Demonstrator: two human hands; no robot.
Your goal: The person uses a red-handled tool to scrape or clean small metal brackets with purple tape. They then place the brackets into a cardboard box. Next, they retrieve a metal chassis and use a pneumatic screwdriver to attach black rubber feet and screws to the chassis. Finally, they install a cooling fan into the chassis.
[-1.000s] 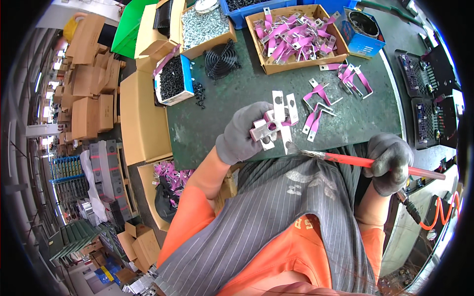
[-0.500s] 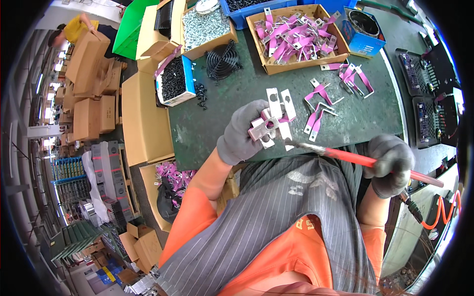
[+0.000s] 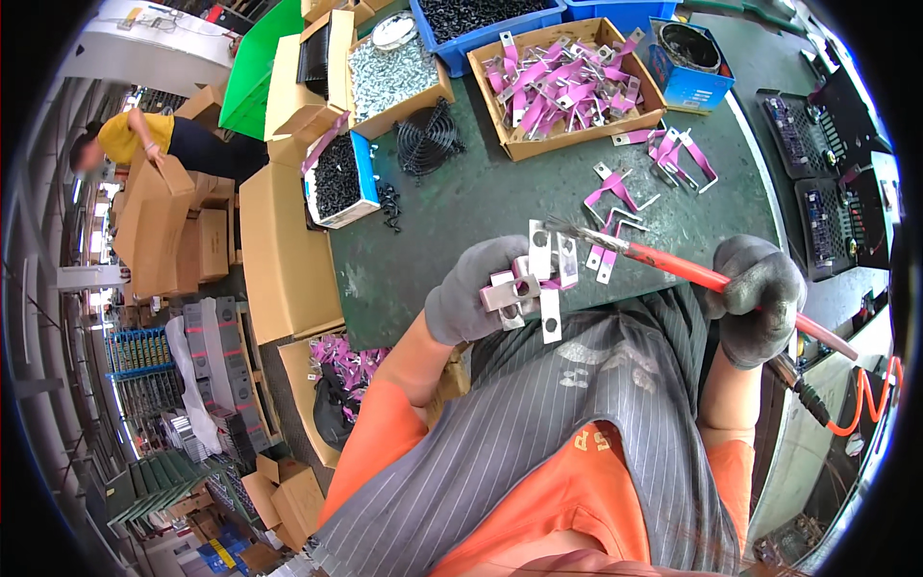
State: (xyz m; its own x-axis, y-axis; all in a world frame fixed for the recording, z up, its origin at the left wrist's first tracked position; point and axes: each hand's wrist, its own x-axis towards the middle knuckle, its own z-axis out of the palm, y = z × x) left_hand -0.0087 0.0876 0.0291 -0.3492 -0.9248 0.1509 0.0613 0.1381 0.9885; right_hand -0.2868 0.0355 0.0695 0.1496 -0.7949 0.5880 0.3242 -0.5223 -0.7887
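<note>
My left hand, in a grey glove, is closed around a bundle of bent metal strips with pink-purple sleeves and holes in their bare silver ends. The ends stick out to the right of the fingers. My right hand, gloved too, is wrapped round a red-handled brush. Its dark bristle tip lies by the upper ends of the held strips; whether it touches them I cannot tell. Several loose strips of the same kind lie on the green table beyond the brush.
A cardboard box of pink-sleeved strips stands at the back beside a blue tin box. Left of it are a box of silver screws, a box of black screws and a black fan guard. A co-worker handles cartons far left.
The brush tip has moved from the lower end of the held strips up to their upper ends. My left hand and the bundle sit slightly lower in the picture.
</note>
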